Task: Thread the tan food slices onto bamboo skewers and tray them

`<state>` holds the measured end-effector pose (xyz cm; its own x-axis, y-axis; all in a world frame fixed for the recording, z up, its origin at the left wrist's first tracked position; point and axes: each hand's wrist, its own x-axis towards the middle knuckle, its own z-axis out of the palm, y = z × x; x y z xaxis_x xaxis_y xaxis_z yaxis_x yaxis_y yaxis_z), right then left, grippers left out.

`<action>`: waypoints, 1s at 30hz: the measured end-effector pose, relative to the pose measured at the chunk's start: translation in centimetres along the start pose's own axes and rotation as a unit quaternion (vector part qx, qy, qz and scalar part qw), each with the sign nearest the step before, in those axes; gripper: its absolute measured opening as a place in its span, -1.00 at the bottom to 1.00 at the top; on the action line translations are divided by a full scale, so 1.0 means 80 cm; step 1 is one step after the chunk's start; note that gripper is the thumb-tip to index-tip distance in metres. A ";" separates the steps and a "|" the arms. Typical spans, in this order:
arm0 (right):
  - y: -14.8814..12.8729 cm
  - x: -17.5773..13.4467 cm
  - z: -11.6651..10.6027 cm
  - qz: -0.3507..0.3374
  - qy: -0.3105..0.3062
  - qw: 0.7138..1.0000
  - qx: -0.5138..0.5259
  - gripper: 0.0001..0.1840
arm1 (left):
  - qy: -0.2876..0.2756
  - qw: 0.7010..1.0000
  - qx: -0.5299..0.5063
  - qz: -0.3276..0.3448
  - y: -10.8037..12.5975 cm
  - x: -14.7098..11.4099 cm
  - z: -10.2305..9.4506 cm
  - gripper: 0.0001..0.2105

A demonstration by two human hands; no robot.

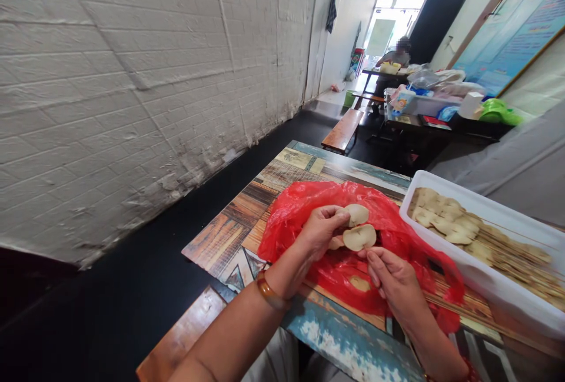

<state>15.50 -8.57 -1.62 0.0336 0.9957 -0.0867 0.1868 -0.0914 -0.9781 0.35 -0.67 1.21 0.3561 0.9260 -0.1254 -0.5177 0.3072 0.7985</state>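
Observation:
Over a red plastic bag (pixel 291 211), my left hand (pixel 324 230) pinches a pale, thin round slice (pixel 357 215) by its edge. Just below it is a second pale slice (pixel 359 238), its lower edge at the fingertips of my right hand (pixel 392 276). Those fingers are closed on what looks like a thin bamboo skewer, mostly hidden by the hand. Another slice (pixel 359 283) lies in the bag's opening. At the right, a white plastic tray (pixel 441 179) holds similar slices (pixel 450 220) threaded on bamboo sticks.
A patterned wooden table (pixel 229 223) carries the bag and tray. One bench (pixel 185 335) stands at near left, another (pixel 344 129) beyond the table. Farther back are a cluttered table (pixel 410 120) and a seated person (pixel 395 58). A white brick-pattern wall (pixel 132 76) runs along the left.

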 end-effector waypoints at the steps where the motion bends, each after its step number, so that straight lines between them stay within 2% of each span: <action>1: 0.000 0.000 0.000 -0.001 0.000 1.000 0.001 -0.58 | 0.005 1.000 -0.002 0.001 0.000 0.000 0.000 -0.71; 21: 0.009 0.003 -0.006 -0.006 -0.009 1.000 -0.003 -0.61 | 0.035 0.999 -0.040 -0.011 0.004 0.002 0.002 -0.69; 30: 0.005 0.002 -0.005 -0.004 -0.007 1.000 -0.018 -0.60 | 0.017 1.000 -0.025 0.000 -0.004 0.004 -0.001 -0.71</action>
<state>15.96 -8.48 -1.98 0.0180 0.9965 -0.0817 0.2214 -0.0836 -0.9716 0.53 -0.46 0.87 0.3303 0.9326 -0.1455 -0.5563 0.3169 0.7682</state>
